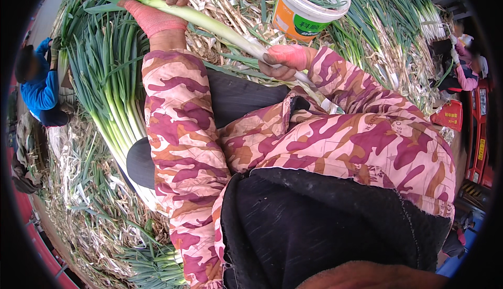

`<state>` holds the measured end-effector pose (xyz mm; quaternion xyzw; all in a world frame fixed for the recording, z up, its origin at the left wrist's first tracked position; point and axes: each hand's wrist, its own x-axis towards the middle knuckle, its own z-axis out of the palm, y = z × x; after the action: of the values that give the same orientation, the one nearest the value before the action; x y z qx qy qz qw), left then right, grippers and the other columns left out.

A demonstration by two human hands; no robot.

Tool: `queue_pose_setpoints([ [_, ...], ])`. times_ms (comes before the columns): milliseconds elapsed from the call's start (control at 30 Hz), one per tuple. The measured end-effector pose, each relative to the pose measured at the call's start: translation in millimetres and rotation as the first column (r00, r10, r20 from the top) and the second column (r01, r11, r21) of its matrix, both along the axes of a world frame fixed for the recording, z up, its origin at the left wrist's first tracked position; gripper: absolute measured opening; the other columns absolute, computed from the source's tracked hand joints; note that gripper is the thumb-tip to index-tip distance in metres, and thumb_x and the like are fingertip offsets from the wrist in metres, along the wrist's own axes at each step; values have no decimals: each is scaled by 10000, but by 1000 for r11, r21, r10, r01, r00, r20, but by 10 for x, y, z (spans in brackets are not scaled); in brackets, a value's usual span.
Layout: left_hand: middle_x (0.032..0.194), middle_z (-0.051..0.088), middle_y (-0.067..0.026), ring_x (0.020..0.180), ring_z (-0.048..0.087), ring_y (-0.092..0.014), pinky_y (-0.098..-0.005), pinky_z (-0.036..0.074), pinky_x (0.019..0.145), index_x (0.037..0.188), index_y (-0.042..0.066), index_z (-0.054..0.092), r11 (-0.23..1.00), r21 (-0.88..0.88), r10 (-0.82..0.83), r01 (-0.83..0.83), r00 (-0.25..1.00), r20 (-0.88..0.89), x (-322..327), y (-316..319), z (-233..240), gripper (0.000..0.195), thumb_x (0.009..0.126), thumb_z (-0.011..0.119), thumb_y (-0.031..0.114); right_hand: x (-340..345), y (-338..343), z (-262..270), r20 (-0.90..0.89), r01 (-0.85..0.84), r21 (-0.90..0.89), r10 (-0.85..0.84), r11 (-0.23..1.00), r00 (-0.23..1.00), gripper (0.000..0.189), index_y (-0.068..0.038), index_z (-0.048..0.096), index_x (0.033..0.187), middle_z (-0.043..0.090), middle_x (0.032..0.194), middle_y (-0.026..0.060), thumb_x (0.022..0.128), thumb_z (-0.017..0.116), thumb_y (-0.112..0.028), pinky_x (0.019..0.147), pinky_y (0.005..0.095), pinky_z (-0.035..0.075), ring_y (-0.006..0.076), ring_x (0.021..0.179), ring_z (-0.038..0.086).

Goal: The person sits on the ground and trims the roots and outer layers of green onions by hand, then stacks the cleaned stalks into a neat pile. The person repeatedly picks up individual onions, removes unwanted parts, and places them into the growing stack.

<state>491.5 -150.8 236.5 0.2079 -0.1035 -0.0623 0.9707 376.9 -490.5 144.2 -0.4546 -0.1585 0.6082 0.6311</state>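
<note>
A long green onion (226,31) stretches across the space in front of my lap, held in both hands. My left hand (159,12), in a pink knit glove with dirty bare fingertips, wraps around it where the leaves begin. Lower on the white stalk, my right hand (286,60), gloved the same way, grips it between thumb and fingers. Loose pale husk (328,104) hangs below that hand, toward my camouflage sleeve. Beside my left forearm lies a thick bunch of green onions (114,96), white ends pointing toward me and partly hidden behind my knee.
A white plastic bucket (310,10) with leaf scraps stands ahead. Unsorted green onions (377,25) and dry husks (94,226) cover the ground. A person in blue (41,84) crouches left; other people (463,61) work right near a red sack (448,115) and red vehicle (479,131).
</note>
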Motion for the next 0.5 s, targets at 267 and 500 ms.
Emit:
queue_pose_setpoints([
  [267, 1248, 727, -187, 1036, 691, -337, -463, 528, 1016, 1386, -41, 649, 572, 632, 814, -524, 263, -519, -70, -444, 187, 1003, 914, 576, 841, -3, 357, -336, 941, 630, -215, 332, 747, -72, 403, -93, 660, 1135, 715, 816, 190, 1065, 523, -465, 646, 511, 552, 446, 818, 706],
  [500, 990, 660, -123, 721, 608, -341, -548, 543, 679, 1115, 72, 604, 696, 477, 715, -536, 573, -400, -60, -425, 28, 932, 878, 411, 953, 72, 353, -98, 769, 676, -292, -254, 677, 587, 558, -68, 751, 1011, 661, 662, 79, 1099, 392, -486, 517, 346, 508, 185, 486, 605],
])
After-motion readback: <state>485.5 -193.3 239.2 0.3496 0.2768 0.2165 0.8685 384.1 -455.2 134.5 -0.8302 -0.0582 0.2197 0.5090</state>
